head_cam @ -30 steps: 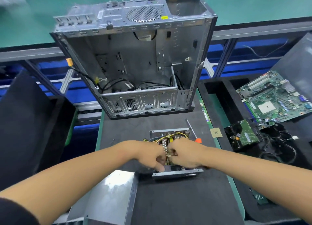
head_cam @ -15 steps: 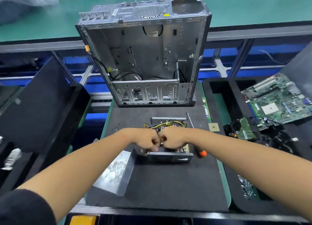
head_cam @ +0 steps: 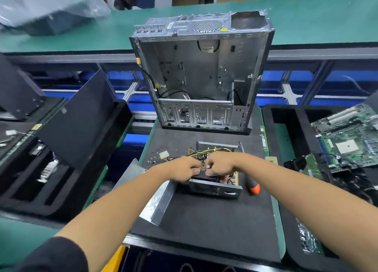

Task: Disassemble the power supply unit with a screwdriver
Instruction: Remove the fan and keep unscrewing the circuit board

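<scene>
The opened power supply unit [head_cam: 214, 188] lies on the black mat, its grey metal frame facing me and yellow and black wires spilling out at the back. My left hand [head_cam: 185, 167] and my right hand [head_cam: 221, 165] meet knuckle to knuckle over its inside, fingers curled round internal parts that the hands hide. A screwdriver [head_cam: 252, 187] with a black and orange handle lies on the mat just right of the unit, untouched. The unit's removed metal cover [head_cam: 161, 202] rests at the left.
An empty computer case [head_cam: 201, 75] stands upright behind the unit. Loose screws [head_cam: 155, 156] and a white connector [head_cam: 163, 154] lie to the left of it. A motherboard [head_cam: 347, 141] rests in the black foam tray at right; black trays [head_cam: 67, 149] stand at left.
The view has pulled back and shifted, so the case sits farther off. Both hands stay clenched together over the unit's inside; the unit's front frame now sits slightly turned.
</scene>
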Demonstrator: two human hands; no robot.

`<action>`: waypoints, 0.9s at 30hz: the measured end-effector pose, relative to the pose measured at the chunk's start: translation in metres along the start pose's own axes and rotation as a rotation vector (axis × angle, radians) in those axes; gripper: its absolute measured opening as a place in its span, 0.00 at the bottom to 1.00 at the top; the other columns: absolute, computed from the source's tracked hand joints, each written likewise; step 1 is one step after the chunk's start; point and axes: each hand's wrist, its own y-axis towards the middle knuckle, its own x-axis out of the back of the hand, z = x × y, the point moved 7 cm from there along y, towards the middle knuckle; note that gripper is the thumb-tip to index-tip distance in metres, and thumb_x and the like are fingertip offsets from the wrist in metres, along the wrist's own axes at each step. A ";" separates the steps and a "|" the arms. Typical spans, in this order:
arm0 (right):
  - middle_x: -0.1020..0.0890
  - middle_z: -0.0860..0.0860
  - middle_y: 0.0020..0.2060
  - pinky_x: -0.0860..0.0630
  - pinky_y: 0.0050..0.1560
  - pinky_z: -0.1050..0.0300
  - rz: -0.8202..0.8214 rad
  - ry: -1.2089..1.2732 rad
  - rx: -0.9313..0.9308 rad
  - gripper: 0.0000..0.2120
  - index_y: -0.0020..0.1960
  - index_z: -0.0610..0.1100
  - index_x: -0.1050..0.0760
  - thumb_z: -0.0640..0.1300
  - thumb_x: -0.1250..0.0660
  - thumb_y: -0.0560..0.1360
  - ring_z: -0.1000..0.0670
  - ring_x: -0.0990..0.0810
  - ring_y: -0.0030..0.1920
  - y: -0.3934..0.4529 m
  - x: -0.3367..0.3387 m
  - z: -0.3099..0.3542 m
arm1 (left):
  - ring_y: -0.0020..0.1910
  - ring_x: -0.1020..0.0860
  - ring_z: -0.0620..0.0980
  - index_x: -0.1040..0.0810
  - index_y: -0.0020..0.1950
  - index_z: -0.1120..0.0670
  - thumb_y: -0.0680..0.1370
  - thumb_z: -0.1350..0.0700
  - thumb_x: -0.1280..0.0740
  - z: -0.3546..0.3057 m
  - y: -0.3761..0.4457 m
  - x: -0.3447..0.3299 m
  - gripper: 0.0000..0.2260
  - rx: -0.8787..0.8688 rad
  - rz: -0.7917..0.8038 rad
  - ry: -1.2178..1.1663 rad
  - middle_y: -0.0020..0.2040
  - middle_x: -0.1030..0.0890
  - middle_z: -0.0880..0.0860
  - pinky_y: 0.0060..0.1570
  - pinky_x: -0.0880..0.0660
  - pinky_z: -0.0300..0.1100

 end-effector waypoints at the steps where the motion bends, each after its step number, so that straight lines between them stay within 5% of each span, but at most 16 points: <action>1: 0.28 0.45 0.35 0.27 0.22 0.62 -0.016 -0.009 0.004 0.08 0.40 0.43 0.32 0.39 0.38 0.78 0.44 0.20 0.31 0.001 0.001 0.001 | 0.41 0.31 0.52 0.34 0.38 0.53 0.80 0.61 0.41 0.003 0.000 0.002 0.11 0.000 -0.007 -0.013 0.36 0.31 0.46 0.39 0.38 0.42; 5: 0.26 0.47 0.33 0.31 0.21 0.63 -0.046 -0.084 0.027 0.11 0.38 0.46 0.32 0.39 0.41 0.79 0.46 0.20 0.28 0.005 0.003 0.005 | 0.34 0.25 0.48 0.31 0.41 0.55 0.81 0.57 0.42 0.012 -0.003 0.001 0.09 0.042 -0.013 -0.202 0.38 0.29 0.50 0.38 0.24 0.44; 11: 0.26 0.46 0.38 0.28 0.44 0.49 -0.064 -0.288 0.095 0.13 0.35 0.47 0.36 0.39 0.41 0.78 0.39 0.21 0.45 0.001 0.000 0.007 | 0.36 0.32 0.41 0.31 0.49 0.53 0.73 0.52 0.26 0.007 -0.007 -0.006 0.15 -0.075 -0.005 -0.268 0.41 0.29 0.44 0.36 0.34 0.30; 15: 0.29 0.53 0.35 0.38 0.41 0.56 -0.135 -0.256 0.130 0.15 0.35 0.50 0.36 0.37 0.41 0.78 0.47 0.30 0.43 -0.006 0.024 0.013 | 0.43 0.30 0.45 0.30 0.52 0.54 0.69 0.56 0.23 0.000 -0.001 0.006 0.20 -0.105 -0.050 -0.272 0.47 0.26 0.48 0.41 0.34 0.36; 20: 0.25 0.46 0.40 0.33 0.44 0.52 -0.090 -0.249 0.138 0.13 0.36 0.49 0.34 0.38 0.39 0.77 0.47 0.30 0.41 -0.013 0.037 0.016 | 0.30 0.28 0.40 0.25 0.48 0.55 0.70 0.55 0.24 -0.005 0.003 0.020 0.13 -0.120 -0.009 -0.365 0.38 0.24 0.45 0.29 0.30 0.33; 24: 0.26 0.47 0.38 0.34 0.39 0.55 -0.127 -0.191 0.150 0.12 0.36 0.48 0.32 0.39 0.38 0.78 0.49 0.30 0.37 -0.019 0.051 0.024 | 0.35 0.28 0.43 0.22 0.52 0.59 0.74 0.55 0.28 -0.003 0.002 0.039 0.10 -0.166 -0.087 -0.331 0.40 0.22 0.54 0.39 0.32 0.37; 27: 0.25 0.49 0.36 0.33 0.35 0.57 -0.177 -0.169 0.147 0.12 0.36 0.48 0.31 0.39 0.38 0.78 0.50 0.29 0.36 -0.023 0.067 0.032 | 0.35 0.29 0.37 0.22 0.50 0.57 0.76 0.56 0.30 -0.005 0.002 0.057 0.07 -0.197 -0.159 -0.268 0.39 0.23 0.46 0.39 0.34 0.33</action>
